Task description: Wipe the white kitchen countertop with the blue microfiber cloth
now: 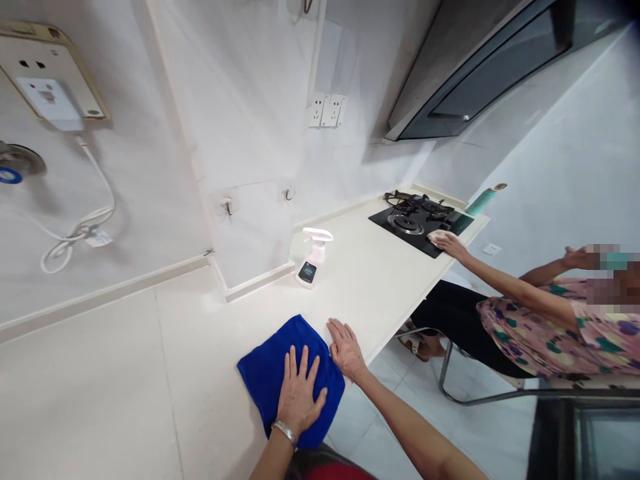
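A blue cloth [267, 370] lies on the white counter [210, 373] near its front edge. My left hand [299, 393] presses flat on the cloth, fingers stretched out, a metal bracelet on the wrist. My right hand [346, 348] rests flat on the bare counter just right of the cloth, fingers extended, holding nothing. A white spray bottle [313, 259] stands upright farther back by the wall corner.
A black gas hob [419, 220] sits at the counter's far end, where another person seated on a chair wipes with a pale cloth [439, 237]. A teal bottle [481, 200] stands beyond it. Sockets [326, 110], wall hooks and a range hood [480, 67] are above.
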`<state>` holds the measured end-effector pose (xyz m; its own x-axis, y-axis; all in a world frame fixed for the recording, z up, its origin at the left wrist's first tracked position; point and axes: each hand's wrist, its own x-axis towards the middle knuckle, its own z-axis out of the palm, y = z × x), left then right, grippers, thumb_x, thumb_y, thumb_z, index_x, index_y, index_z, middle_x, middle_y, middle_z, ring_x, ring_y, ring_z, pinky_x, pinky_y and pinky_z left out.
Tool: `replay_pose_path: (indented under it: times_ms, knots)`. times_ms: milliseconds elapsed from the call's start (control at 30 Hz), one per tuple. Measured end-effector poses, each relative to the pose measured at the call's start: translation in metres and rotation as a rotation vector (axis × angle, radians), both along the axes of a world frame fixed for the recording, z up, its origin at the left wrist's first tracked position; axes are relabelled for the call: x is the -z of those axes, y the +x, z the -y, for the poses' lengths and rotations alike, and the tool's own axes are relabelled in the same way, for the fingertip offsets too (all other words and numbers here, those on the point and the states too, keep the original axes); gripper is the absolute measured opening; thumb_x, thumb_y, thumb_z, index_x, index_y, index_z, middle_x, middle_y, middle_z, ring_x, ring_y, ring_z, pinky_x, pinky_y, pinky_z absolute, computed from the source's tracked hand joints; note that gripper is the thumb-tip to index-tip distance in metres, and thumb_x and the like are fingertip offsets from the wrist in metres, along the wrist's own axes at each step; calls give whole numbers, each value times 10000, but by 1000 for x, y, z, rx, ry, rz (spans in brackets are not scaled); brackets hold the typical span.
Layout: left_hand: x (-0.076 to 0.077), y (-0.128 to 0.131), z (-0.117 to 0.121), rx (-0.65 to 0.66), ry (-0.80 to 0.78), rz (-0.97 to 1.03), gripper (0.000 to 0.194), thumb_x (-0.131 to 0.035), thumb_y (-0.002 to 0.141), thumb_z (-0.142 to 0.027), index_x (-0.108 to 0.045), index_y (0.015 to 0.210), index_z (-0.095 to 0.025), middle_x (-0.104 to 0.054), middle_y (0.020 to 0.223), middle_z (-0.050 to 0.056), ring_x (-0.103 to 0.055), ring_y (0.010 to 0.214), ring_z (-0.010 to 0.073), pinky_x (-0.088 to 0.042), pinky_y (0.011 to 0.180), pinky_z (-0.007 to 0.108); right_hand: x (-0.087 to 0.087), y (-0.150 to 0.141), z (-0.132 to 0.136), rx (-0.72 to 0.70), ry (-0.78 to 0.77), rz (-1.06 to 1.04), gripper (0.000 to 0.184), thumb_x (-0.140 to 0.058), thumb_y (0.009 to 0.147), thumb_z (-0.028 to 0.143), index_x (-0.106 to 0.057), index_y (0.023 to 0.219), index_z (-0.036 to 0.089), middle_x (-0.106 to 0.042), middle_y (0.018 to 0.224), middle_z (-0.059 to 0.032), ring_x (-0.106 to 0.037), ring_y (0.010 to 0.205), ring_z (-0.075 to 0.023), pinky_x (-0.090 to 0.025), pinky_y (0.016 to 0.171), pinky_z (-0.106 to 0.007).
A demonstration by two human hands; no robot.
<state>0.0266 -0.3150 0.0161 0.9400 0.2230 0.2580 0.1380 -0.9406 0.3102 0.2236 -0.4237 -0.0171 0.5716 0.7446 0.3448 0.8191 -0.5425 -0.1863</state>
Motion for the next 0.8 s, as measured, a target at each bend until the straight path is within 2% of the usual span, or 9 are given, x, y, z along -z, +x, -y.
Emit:
replay_pose_path:
  times_ms: [133, 233, 333, 533, 700, 800]
  knots:
    - [-3, -26, -8, 76, 3, -46, 756, -552, 910, -432, -189, 1565, -330, -184, 1676, 70, -167, 1530, 389, -355, 1195, 609, 4, 1, 1, -23, 28, 32, 664, -393, 822, 95, -439, 1481, 159, -484, 1519, -114, -388, 1442, -224, -298, 1214, -489]
    - [-7, -54, -21, 130, 30, -63, 730, -569, 911, -404, -212, 1548, -393, -227, 1666, 7, -229, 1524, 331, -403, 1183, 563, 7, 2, 2, -34, 47, 54, 676, -386, 829, 94, -416, 1500, 168, -489, 1515, -110, -395, 1438, -223, -315, 1209, -486]
    - [-12, -86, -38, 94, 81, -57, 688, -546, 929, -405, -228, 1539, -409, -281, 1647, -18, -297, 1504, 285, -437, 1166, 533, 11, 3, 4, -41, 63, 58, 672, -377, 842, 91, -405, 1507, 177, -493, 1513, -107, -399, 1437, -220, -318, 1211, -485]
    - [-14, -156, -72, -160, 177, -61, 624, -495, 952, -422, -261, 1531, -403, -371, 1608, -17, -371, 1470, 264, -480, 1132, 512, 19, 6, 7, -64, 113, 2, 607, -350, 877, 101, -438, 1474, 165, -494, 1508, -116, -400, 1436, -219, -310, 1215, -496]
    - [-4, -222, -94, -457, 194, -62, 614, -502, 938, -444, -323, 1520, -371, -381, 1605, 5, -343, 1484, 281, -450, 1151, 548, 18, 3, 7, -77, 177, -94, 573, -363, 891, 135, -470, 1453, 177, -492, 1510, -119, -416, 1427, -236, -299, 1215, -524]
    - [1, -251, -103, -610, 206, -53, 595, -470, 941, -466, -365, 1511, -332, -391, 1600, 44, -328, 1489, 307, -451, 1137, 575, 13, 1, 8, -73, 228, -166, 548, -389, 889, 164, -512, 1422, 191, -497, 1510, -108, -427, 1422, -237, -284, 1223, -527]
